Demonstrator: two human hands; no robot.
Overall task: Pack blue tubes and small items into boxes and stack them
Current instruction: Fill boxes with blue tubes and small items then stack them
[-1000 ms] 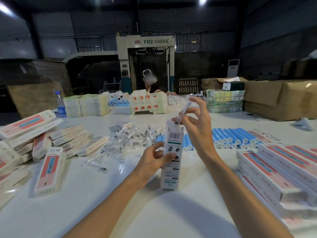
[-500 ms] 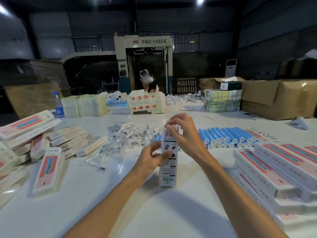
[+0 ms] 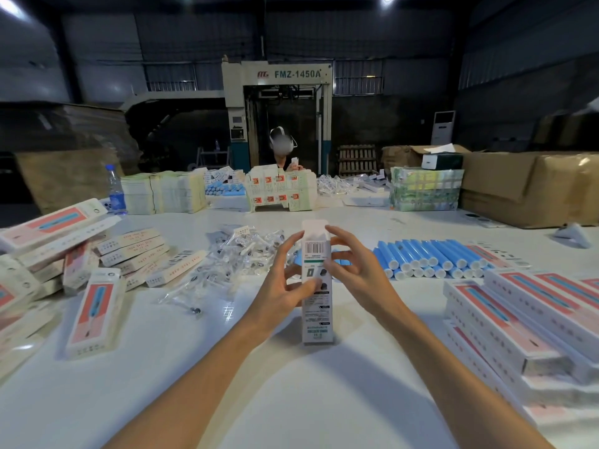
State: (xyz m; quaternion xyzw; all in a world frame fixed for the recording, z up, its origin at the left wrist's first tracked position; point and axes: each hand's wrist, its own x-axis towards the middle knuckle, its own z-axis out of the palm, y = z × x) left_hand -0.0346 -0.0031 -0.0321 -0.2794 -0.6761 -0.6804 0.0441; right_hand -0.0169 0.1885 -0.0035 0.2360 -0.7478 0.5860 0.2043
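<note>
A: Standing upright on the white table (image 3: 291, 400), a tall narrow carton (image 3: 316, 286), top flap up and open; held from the left by the left hand (image 3: 285, 286), thumb and fingers pinching its side; right hand (image 3: 353, 273) pressed lightly on the upper right edge, fingers half spread.

B: Best done how?

A: Probably by steadying the base with the left; folding the flap down with the right; tucking the tab squarely, without crushing the thin card.

B: And around the carton?

A: Right of it, blue tubes (image 3: 428, 257), smooth cylinders with white ends, lying in a row; further right, finished boxes (image 3: 505, 319), long and flat, stacked; behind and left, small items (image 3: 240, 254) in crinkly clear bags, heaped; far left, more boxes (image 3: 94, 312), scattered.
</note>
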